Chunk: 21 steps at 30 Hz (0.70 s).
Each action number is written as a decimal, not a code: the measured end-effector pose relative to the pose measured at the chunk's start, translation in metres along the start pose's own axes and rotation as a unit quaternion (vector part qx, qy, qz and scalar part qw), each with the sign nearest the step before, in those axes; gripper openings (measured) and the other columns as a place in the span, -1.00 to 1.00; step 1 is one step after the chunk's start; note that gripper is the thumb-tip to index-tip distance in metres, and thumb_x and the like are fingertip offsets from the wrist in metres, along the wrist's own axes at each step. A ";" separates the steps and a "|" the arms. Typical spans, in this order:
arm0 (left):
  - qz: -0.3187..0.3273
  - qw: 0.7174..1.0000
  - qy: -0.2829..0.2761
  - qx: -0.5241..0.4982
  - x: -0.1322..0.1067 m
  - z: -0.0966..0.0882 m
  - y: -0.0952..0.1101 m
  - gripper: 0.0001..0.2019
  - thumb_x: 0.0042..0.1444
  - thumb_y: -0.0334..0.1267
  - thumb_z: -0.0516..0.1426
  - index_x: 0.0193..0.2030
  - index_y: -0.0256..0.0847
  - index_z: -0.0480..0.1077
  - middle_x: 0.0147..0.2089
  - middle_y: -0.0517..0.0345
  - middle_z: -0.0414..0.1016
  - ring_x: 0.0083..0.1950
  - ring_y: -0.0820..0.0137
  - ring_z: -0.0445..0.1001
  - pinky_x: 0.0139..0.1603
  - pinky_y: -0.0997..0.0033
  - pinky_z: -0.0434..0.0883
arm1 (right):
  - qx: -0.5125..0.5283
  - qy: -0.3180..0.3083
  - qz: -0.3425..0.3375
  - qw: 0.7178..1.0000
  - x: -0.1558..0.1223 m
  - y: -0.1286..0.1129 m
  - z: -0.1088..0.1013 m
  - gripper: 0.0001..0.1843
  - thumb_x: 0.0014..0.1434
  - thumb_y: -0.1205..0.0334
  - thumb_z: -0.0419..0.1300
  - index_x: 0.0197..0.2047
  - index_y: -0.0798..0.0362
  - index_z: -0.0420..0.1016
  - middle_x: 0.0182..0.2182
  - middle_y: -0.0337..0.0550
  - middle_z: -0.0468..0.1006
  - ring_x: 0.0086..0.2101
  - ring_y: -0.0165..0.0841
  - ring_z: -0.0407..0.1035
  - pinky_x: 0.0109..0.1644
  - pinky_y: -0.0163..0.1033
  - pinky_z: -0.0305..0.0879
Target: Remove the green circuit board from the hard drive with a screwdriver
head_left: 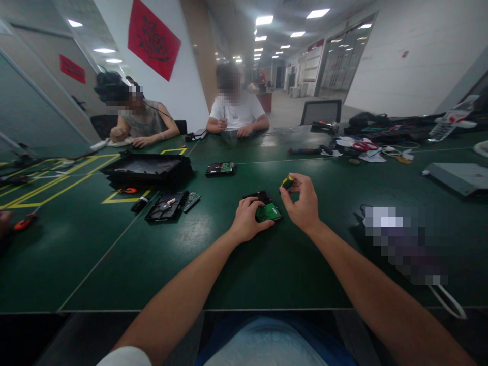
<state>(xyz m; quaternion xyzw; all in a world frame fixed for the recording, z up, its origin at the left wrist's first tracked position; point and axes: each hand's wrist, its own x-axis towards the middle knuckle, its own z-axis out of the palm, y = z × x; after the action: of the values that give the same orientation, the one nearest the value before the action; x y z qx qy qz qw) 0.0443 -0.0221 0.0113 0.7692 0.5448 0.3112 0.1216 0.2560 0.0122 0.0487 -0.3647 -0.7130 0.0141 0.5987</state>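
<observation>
A small hard drive (268, 209) with a green circuit board facing up lies on the dark green table (267, 264) in front of me. My left hand (247, 219) is closed on its left edge and holds it down. My right hand (301, 201) hovers just right of the drive, its fingers pinched round the yellow and black handle of a small screwdriver (287, 182). The screwdriver's tip is hidden behind my fingers.
Another drive (221, 169), a black tray (147, 170) and an opened drive with parts (168, 206) lie to the left. Two seated people work at the far side. Tools, scissors (365, 146) and cables crowd the far right; a grey box (459, 175) sits at right.
</observation>
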 end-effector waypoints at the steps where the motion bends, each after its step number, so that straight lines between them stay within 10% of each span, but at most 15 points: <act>1: 0.001 1.000 0.001 0.000 0.000 0.000 0.000 -0.42 0.03 0.07 0.45 0.14 -0.09 0.50 0.32 -0.10 0.39 0.41 -0.05 0.28 0.42 -0.15 0.32 | -0.001 -0.005 -0.002 1.000 0.000 0.000 -0.001 -0.51 0.35 0.19 0.26 0.30 -0.12 0.32 0.11 0.01 0.47 -0.09 -0.18 0.54 -0.14 -0.01 0.67; 21: -0.003 1.000 -0.004 0.001 0.000 -0.001 0.001 -0.41 0.04 0.07 0.44 0.16 -0.12 0.51 0.32 -0.10 0.40 0.40 -0.05 0.28 0.41 -0.14 0.33 | -0.005 -0.011 -0.009 1.000 0.001 0.002 -0.001 -0.49 0.39 0.22 0.21 0.36 -0.12 0.30 0.15 0.04 0.44 -0.02 -0.14 0.53 -0.10 0.02 0.68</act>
<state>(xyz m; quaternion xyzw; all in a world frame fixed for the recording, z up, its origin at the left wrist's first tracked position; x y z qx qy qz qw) 0.0443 -0.0224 0.0126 0.7690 0.5467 0.3072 0.1245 0.2580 0.0136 0.0488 -0.3609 -0.7228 0.0088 0.5893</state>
